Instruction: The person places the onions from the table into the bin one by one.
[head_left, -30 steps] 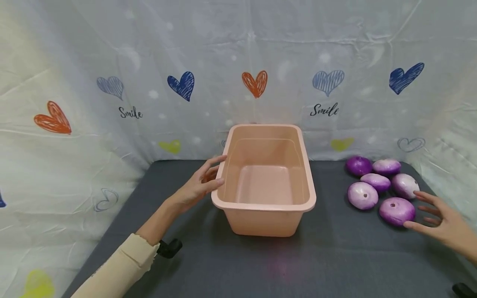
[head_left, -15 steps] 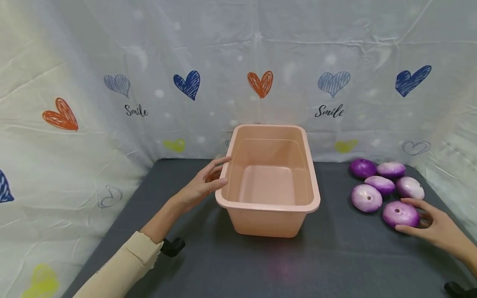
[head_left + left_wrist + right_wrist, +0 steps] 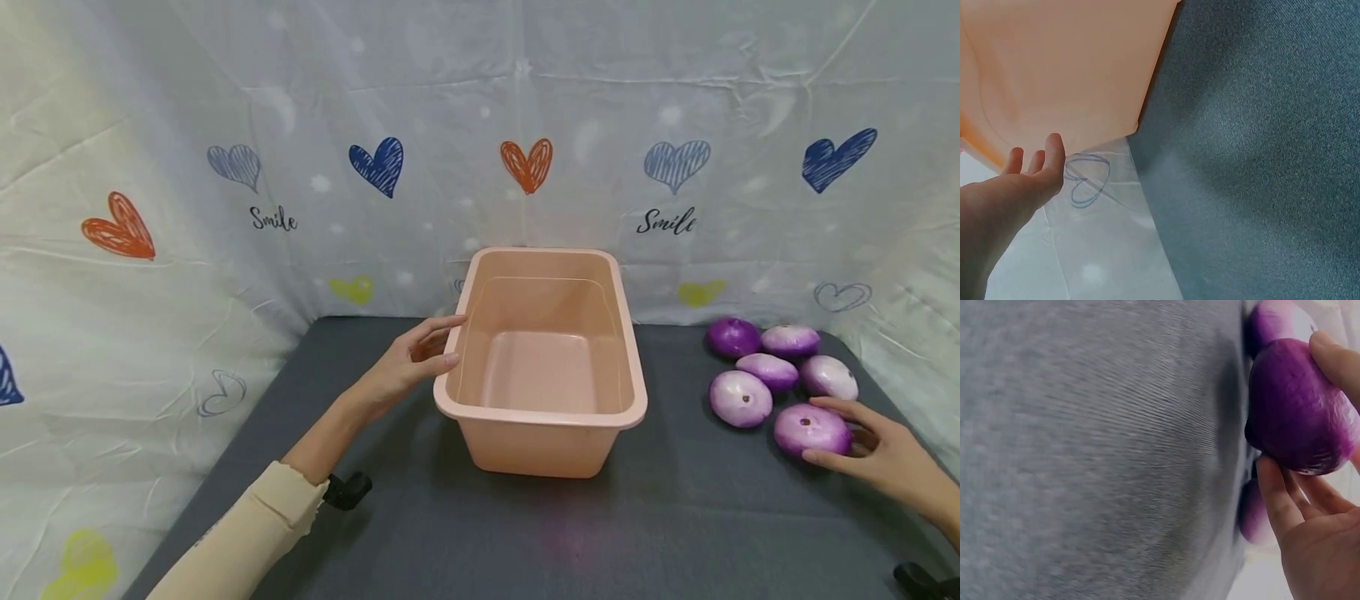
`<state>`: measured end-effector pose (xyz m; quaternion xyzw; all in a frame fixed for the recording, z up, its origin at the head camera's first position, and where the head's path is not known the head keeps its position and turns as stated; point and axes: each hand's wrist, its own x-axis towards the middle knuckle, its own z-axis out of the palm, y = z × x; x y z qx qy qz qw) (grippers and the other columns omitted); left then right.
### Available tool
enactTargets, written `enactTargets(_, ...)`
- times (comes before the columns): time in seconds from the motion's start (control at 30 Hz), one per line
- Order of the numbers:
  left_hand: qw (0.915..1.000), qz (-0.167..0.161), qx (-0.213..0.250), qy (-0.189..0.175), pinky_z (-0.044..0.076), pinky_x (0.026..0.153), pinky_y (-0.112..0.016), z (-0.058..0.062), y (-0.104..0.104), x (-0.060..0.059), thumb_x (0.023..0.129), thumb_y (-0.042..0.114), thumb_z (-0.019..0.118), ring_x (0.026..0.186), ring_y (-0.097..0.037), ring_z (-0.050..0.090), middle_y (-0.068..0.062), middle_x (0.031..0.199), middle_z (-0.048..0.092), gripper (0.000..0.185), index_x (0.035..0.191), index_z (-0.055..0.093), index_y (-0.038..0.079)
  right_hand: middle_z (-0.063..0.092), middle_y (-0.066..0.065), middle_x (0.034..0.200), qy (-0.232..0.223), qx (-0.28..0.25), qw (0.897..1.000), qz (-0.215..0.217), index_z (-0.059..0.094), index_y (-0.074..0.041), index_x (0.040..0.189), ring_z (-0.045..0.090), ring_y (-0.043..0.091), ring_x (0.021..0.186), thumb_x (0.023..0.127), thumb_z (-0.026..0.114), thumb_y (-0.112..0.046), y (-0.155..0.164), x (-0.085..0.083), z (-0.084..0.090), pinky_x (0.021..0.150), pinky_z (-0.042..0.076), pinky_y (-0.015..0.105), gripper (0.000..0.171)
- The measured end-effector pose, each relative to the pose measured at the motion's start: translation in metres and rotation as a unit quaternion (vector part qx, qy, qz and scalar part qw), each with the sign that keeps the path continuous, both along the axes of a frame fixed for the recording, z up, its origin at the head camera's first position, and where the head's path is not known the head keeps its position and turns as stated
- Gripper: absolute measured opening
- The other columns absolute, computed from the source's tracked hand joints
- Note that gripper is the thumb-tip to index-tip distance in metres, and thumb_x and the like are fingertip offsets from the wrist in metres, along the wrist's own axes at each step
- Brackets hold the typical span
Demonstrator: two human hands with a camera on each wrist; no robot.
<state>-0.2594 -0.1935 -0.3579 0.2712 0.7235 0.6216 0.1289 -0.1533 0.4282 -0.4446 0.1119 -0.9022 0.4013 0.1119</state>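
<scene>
A peach plastic basin (image 3: 540, 419) stands upright on the dark cloth at the middle, with nothing inside it. My left hand (image 3: 412, 360) rests its fingertips and thumb on the basin's left rim, the fingers loosely extended. In the left wrist view that hand (image 3: 1022, 181) lies beside the basin's outer wall (image 3: 1066, 69). On the right, my right hand (image 3: 881, 446) holds the nearest purple onion (image 3: 810, 430) between thumb and fingers. The right wrist view shows this onion (image 3: 1300, 406) gripped from both sides, thumb above and fingers below. Whether it touches the cloth, I cannot tell.
Several more purple-and-white onions lie close behind the held one, among them a round pale one (image 3: 741, 398) and a dark one (image 3: 732, 337). A white curtain (image 3: 450, 108) printed with hearts hangs behind the table (image 3: 480, 533). Black wrist straps show on both arms.
My right hand has moved left onto the nearest onion and closed its thumb and fingers round it. The left hand stays at the basin's rim. The head view has shifted slightly.
</scene>
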Motion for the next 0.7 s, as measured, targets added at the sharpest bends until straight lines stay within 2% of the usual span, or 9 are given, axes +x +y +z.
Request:
enactTargets(0.3,0.9999,0.003,-0.006,0.012,0.037,0.107,-0.058,-0.002,0.002,-0.002,0.101,0.02,0.065,0.142,-0.032,0.037,-0.006,0.162,0.031,0.062,0.158,0.039,0.014,0.046,-0.024,0.129,0.027,-0.041,0.999,-0.013,0.052,0.0,0.144,0.051,-0.015,0.104,0.086,0.081,0.003,0.001,-0.001,0.011,0.08,0.044,0.006,0.065)
enactTargets(0.47,0.9998,0.008,-0.008,0.014,0.038,0.107,-0.058,-0.004,0.002,-0.003,0.102,0.019,0.065,0.142,-0.034,0.037,-0.007,0.162,0.03,0.061,0.157,0.04,0.014,0.046,-0.021,0.13,0.017,-0.065,0.998,-0.018,0.05,-0.004,0.148,0.049,-0.015,0.106,0.089,0.078,0.001,-0.004,-0.004,0.02,0.082,0.043,0.006,0.066)
enactTargets(0.57,0.9998,0.014,-0.008,0.013,0.039,0.106,-0.058,-0.004,0.001,-0.003,0.101,0.018,0.065,0.141,-0.033,0.039,-0.006,0.161,0.031,0.061,0.157,0.041,0.014,0.048,-0.016,0.134,0.012,-0.075,0.997,-0.019,0.049,-0.006,0.15,0.051,-0.013,0.107,0.091,0.077,0.001,-0.01,-0.007,0.024,0.083,0.044,0.007,0.066)
enactTargets(0.7,0.9997,0.017,-0.009,0.015,0.04,0.105,-0.057,-0.004,0.001,-0.003,0.101,0.018,0.065,0.139,-0.032,0.042,-0.007,0.16,0.033,0.06,0.157,0.042,0.015,0.051,-0.01,0.136,0.017,-0.09,0.996,-0.01,0.049,-0.002,0.148,0.056,-0.008,0.108,0.09,0.075,0.006,-0.019,-0.01,0.03,0.083,0.046,0.009,0.064)
